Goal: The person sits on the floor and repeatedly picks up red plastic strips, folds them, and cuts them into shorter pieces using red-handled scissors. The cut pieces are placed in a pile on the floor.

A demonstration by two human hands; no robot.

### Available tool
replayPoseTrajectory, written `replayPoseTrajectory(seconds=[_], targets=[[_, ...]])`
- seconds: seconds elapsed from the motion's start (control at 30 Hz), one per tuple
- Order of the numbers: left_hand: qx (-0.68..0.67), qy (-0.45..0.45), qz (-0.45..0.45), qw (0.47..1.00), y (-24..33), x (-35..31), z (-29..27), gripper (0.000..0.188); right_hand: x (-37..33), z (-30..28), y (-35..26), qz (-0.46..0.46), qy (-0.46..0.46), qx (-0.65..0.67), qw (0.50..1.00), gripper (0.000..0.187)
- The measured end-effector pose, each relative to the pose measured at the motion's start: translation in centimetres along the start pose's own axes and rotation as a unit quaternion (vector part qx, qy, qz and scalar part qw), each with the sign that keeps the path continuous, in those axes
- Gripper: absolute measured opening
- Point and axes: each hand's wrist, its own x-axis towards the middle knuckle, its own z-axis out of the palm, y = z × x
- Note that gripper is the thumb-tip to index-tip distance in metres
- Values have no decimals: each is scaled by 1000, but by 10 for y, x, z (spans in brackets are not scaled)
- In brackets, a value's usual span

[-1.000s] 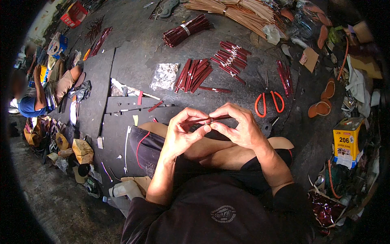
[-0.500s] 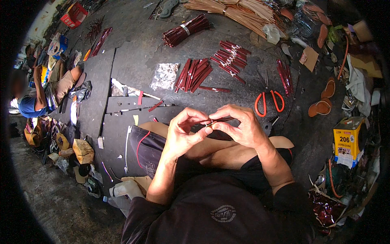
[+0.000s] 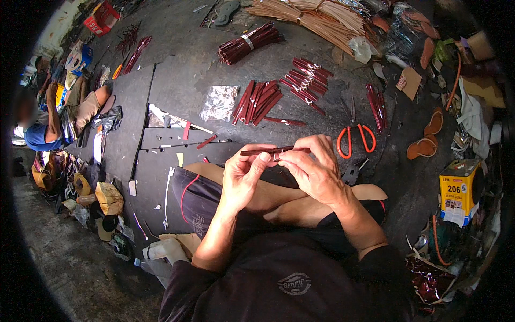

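Dark red strip [image 3: 265, 152] is lying level between your two hands, raised above your folded legs at the near edge of the black floor mat [image 3: 177, 91] you are sitting on. That mat is spreading away from you, carrying everything else. At its far end a heap of pale tan canes [image 3: 322, 19] is lying beside a tied bundle of dark red strips [image 3: 249, 43]. Nearer to you, two loose groups of red strips [image 3: 257, 101] are resting side by side, next to a crumpled clear plastic bag [image 3: 219, 103]. Orange-handled scissors [image 3: 355, 137] are lying just beyond your right hand, apart from it. A yellow carton [image 3: 457, 190] is standing well off to your right.

Your left hand [image 3: 241, 180] is gripping the strip near its middle, thumb pressed against the curled fingers. Your right hand [image 3: 314, 172] is pinching the same spot from the other side, fingertips drawn tight together on it, both hands touching.
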Motion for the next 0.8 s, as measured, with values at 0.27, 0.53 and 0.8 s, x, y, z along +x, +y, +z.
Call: replayPoseTrajectory(seconds=[0.27, 0.53, 0.8], targets=[[29, 30, 7, 999, -4, -1, 4, 18, 1, 3, -3, 64, -4, 169, 984, 17], [-183, 69, -102, 975, -6, 2, 3, 16, 2, -7, -1, 125, -38, 276, 952, 10], [-98, 78, -82, 989, -5, -1, 7, 17, 0, -3, 5, 125, -32, 278, 952, 12]])
